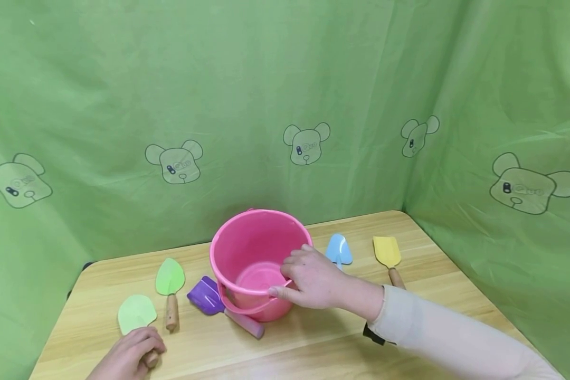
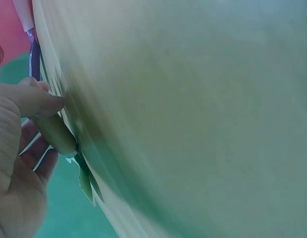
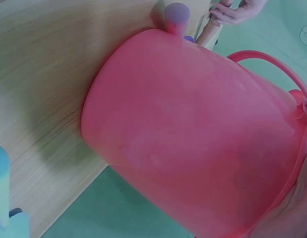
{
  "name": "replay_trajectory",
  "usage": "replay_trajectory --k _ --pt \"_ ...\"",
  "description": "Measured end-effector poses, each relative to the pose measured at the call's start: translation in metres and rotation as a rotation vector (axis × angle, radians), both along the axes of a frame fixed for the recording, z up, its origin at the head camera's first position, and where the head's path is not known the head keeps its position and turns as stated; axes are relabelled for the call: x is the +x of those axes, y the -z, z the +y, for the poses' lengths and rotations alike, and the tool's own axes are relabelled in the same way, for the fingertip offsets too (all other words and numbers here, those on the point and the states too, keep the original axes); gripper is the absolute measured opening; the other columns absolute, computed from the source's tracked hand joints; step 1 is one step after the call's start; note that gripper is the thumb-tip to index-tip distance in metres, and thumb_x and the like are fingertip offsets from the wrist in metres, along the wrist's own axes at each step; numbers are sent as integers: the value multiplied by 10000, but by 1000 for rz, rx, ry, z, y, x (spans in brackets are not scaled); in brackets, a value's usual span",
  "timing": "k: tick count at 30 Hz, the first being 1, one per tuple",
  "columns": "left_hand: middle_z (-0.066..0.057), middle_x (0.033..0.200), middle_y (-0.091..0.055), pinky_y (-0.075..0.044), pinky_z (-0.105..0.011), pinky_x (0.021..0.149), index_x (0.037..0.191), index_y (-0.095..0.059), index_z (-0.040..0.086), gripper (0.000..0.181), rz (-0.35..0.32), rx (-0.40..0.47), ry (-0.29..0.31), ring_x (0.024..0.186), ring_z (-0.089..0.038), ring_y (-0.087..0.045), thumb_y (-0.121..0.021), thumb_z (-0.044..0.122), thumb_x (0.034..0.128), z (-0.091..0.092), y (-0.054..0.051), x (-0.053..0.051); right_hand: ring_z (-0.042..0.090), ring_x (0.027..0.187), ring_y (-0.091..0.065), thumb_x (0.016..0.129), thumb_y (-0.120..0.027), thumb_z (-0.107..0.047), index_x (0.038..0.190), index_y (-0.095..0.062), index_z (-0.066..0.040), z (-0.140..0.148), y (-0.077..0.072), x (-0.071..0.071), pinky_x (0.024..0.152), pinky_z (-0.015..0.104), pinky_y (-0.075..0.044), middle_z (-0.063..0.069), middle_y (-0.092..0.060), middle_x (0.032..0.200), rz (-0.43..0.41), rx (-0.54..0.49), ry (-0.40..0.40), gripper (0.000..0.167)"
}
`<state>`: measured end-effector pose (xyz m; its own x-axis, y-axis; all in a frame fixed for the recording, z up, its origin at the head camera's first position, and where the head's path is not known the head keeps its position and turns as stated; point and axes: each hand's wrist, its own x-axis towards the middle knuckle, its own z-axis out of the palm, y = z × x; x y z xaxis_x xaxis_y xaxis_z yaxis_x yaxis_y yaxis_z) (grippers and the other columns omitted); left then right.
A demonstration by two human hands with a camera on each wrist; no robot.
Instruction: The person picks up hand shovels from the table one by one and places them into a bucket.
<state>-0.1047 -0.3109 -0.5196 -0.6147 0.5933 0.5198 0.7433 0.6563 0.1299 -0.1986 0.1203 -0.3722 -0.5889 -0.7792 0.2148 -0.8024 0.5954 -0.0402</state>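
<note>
Pale-green toy shovel (image 1: 136,312) sits near the left edge of the bench (image 1: 209,359), blade pointing away from me toward the far edge; my left hand (image 1: 132,352), the nearer, has its fingers clamped on the wooden handle (image 2: 57,135). Rightward, my right hand (image 1: 311,278) grips the pink bucket (image 1: 254,248) by its rim.

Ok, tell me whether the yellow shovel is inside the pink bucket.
No, the yellow shovel lies on the wood-grain tabletop, outside the pink bucket.

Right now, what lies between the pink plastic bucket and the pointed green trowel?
A broad purple shovel lies between the bucket and the trowel in the head view.
</note>
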Motion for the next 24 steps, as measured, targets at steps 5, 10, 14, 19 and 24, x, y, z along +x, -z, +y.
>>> replay_trajectory --k 5,10,14,19,24 --pt "109 996 -632 -329 -57 972 943 -649 262 518 -28 15 -7 909 -134 -614 -805 -21 538 2 -1 1 62 692 -423 980 -391 -673 706 -558 -245 0 0 0 752 289 -361 -165 -444 679 -5 3 2 535" --pt "107 999 -642 -326 -59 980 940 -653 267 497 -40 6 -38 921 -141 -619 -847 13 560 2 -3 3 59 695 -426 980 -387 -675 712 -562 -247 0 0 0 757 291 -365 -167 -450 687 -2 1 2 535" --pt "101 1008 -659 -445 -151 931 950 -663 276 470 -71 -13 -87 942 -151 -632 -875 56 593 2 -6 5 60 688 -423 978 -388 -679 707 -556 -247 0 0 0 754 290 -364 -167 -445 680 0 -1 2 537" --pt "88 1015 -668 -552 -366 813 960 -671 268 450 -112 -21 -127 952 -165 -637 -882 72 615 4 -10 7 62 688 -422 977 -387 -682 708 -557 -247 0 0 -1 756 292 -365 -166 -445 680 -1 -3 3 539" --pt "94 1024 -671 -529 -273 861 969 -676 257 457 -108 -7 -139 960 -165 -638 -891 77 609 8 -15 8 63 692 -422 977 -384 -683 710 -559 -247 0 0 -1 758 291 -367 -165 -450 685 0 -3 4 540"
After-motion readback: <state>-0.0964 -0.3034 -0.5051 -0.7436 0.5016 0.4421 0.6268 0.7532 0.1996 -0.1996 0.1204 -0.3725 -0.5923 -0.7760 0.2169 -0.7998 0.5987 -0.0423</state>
